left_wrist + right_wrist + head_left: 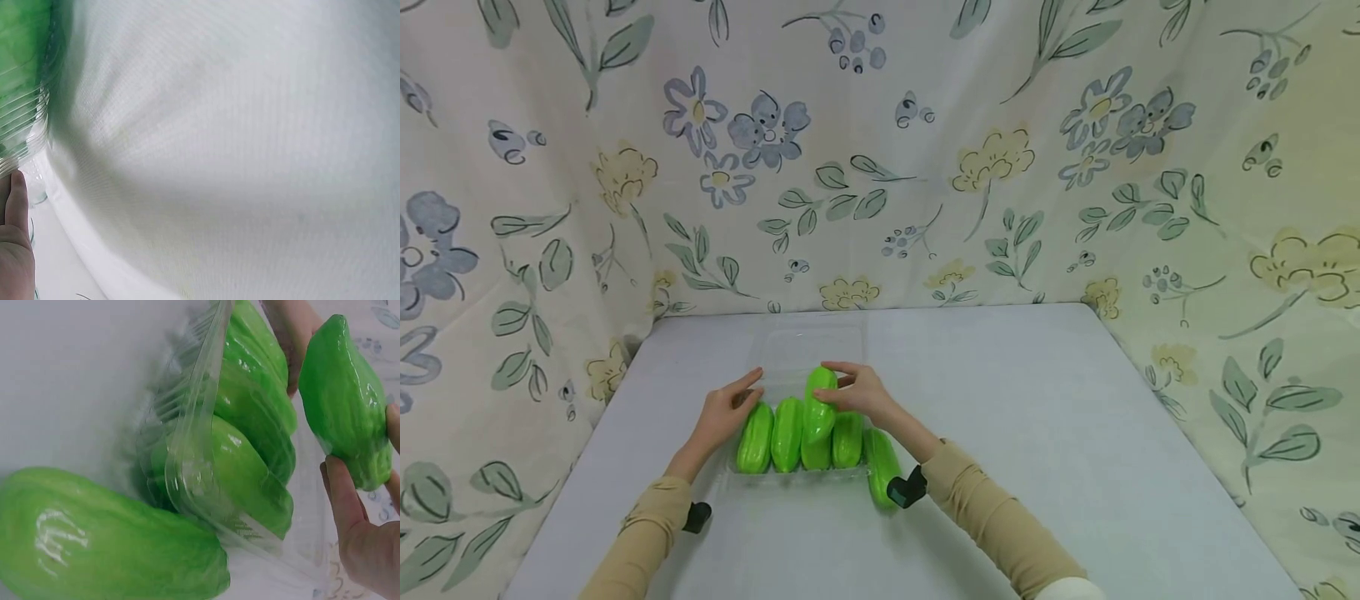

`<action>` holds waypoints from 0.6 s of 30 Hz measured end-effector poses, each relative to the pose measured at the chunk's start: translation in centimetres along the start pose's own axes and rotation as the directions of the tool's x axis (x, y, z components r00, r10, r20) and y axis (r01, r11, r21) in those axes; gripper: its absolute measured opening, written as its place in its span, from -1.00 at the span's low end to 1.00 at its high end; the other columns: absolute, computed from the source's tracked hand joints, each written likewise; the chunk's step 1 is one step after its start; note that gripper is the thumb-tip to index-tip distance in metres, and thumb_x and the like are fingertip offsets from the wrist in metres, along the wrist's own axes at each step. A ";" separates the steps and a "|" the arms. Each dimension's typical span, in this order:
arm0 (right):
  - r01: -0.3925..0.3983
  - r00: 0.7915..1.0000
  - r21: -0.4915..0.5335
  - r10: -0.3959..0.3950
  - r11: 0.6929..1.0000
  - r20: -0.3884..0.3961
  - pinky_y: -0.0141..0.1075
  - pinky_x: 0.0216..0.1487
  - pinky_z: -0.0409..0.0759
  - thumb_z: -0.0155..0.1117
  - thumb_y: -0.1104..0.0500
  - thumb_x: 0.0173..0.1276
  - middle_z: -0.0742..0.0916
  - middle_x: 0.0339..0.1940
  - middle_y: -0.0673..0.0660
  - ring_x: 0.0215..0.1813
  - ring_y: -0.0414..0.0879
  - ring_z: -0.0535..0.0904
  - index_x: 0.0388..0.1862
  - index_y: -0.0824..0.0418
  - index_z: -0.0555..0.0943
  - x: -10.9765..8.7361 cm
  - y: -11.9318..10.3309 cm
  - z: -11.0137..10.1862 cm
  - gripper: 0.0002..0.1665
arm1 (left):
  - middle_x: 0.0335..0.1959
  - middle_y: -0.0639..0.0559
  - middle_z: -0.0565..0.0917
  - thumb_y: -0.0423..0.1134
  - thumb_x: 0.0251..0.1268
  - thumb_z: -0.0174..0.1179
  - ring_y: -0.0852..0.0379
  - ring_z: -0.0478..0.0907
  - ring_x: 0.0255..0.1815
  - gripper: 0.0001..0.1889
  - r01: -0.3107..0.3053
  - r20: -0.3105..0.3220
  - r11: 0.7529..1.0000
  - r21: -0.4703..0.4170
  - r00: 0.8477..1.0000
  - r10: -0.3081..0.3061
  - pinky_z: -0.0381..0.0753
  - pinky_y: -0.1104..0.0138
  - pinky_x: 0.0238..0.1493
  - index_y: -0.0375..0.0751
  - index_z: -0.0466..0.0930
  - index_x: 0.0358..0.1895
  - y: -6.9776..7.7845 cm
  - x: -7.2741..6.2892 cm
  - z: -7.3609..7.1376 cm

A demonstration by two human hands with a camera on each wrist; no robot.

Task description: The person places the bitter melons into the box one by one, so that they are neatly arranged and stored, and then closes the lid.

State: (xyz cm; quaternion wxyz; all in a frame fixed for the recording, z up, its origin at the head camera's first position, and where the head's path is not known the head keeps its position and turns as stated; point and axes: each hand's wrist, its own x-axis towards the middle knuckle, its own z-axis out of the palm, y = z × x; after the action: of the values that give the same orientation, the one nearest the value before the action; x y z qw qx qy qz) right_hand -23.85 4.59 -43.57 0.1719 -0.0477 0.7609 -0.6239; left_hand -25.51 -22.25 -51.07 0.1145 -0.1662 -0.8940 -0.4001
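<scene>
My right hand (863, 393) grips one glossy green papaya (344, 394) near its end, with thumb and fingers on opposite sides. It holds the fruit tilted up, above a clear plastic box (842, 472) with a row of several similar papayas (755, 440) in it. At the box's left side is my left hand (722, 414), its thumb and fingers spread apart near the leftmost papaya. In the left wrist view, fingers (19, 200) of that hand reach the ribbed plastic edge. Another papaya (112, 537) lies outside the box, beside its right wall and partly under my right wrist.
The box's clear lid (812, 337) lies folded back on the far side. All of it stands on a table with a white cover (1000, 400). A floral curtain (910, 200) hangs behind the table and along both sides.
</scene>
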 end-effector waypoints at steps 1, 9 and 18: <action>0.000 1.000 0.002 0.000 1.000 0.000 -0.25 -0.16 0.67 0.43 0.13 0.17 0.61 0.03 0.27 -0.17 -0.11 0.60 0.28 0.07 0.49 0.0 0.0 0.2 -0.34 | 0.25 -0.17 0.51 -0.19 0.41 0.09 -0.08 0.67 -0.03 -0.56 0.001 0.000 1.000 -0.001 1.000 -0.001 0.60 0.33 -0.13 -0.26 0.43 0.28 0.0 0.0 0.0; 0.011 1.000 0.012 -0.011 1.000 -0.009 -0.21 -0.13 0.67 0.40 0.14 0.21 0.59 0.10 0.32 -0.10 -0.06 0.61 0.31 0.08 0.46 0.3 0.1 1.1 -0.33 | 0.25 -0.16 0.51 -0.17 0.41 0.08 -0.08 0.67 -0.03 -0.56 0.006 0.002 1.000 -0.005 1.000 -0.006 0.59 0.36 -0.15 -0.25 0.43 0.28 -0.1 -0.1 0.0; 0.000 1.000 0.052 0.001 0.999 -0.028 -0.27 -0.17 0.66 0.41 0.15 0.20 0.60 0.09 0.31 -0.13 -0.08 0.62 0.31 0.03 0.47 0.7 0.2 2.6 -0.34 | 0.24 -0.18 0.52 -0.18 0.40 0.10 -0.09 0.67 -0.03 -0.56 0.004 -0.005 1.000 -0.019 1.000 -0.004 0.54 0.46 -0.20 -0.26 0.43 0.28 -0.1 -0.1 -0.1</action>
State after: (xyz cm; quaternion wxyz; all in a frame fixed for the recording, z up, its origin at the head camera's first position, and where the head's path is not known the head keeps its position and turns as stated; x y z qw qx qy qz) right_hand -23.64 2.04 -44.32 0.1625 -0.0344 0.7468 -0.6440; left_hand -25.50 -22.37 -51.13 0.1143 -0.1646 -0.8901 -0.4094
